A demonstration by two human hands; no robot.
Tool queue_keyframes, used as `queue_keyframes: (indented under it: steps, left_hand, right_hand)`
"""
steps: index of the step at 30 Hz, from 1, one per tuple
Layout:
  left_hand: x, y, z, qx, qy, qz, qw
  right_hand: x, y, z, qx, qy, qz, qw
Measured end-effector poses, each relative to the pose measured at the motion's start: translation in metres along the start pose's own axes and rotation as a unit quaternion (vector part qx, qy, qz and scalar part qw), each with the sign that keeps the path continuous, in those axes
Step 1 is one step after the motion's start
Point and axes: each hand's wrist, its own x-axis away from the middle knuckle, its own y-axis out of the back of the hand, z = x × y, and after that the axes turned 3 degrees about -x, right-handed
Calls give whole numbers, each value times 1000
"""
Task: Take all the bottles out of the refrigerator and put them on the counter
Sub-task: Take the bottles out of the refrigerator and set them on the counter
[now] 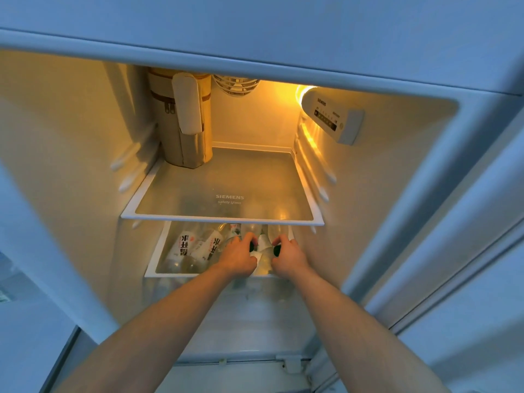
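Observation:
Several clear bottles stand on the lower shelf [158,272] of the open refrigerator. Two at the left, bottle [181,248] and bottle [211,248], carry white labels with red and black characters. My left hand [238,258] is closed around the dark-capped top of one bottle. My right hand [287,258] is closed around the dark-capped top of another just beside it. A further bottle [263,242] with a white label stands between my two hands. The bodies of the gripped bottles are mostly hidden by my hands.
An upper glass shelf [226,194] sits just above the bottles. A tall beige zippered pouch [184,120] stands at its back left. The control panel [331,114] juts from the right wall. The refrigerator's door frame [425,194] runs down the right.

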Motion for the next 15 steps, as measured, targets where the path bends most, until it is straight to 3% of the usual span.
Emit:
queue_keyframes:
  steps: [7, 15]
  left_hand:
    - [46, -10, -6, -16, -41, -149, 988]
    - [110, 2, -32, 17, -57, -270, 961]
  right_hand:
    - [34, -1, -10, 43, 47, -82, 995]
    - [77, 9, -1, 2, 116, -129, 985]
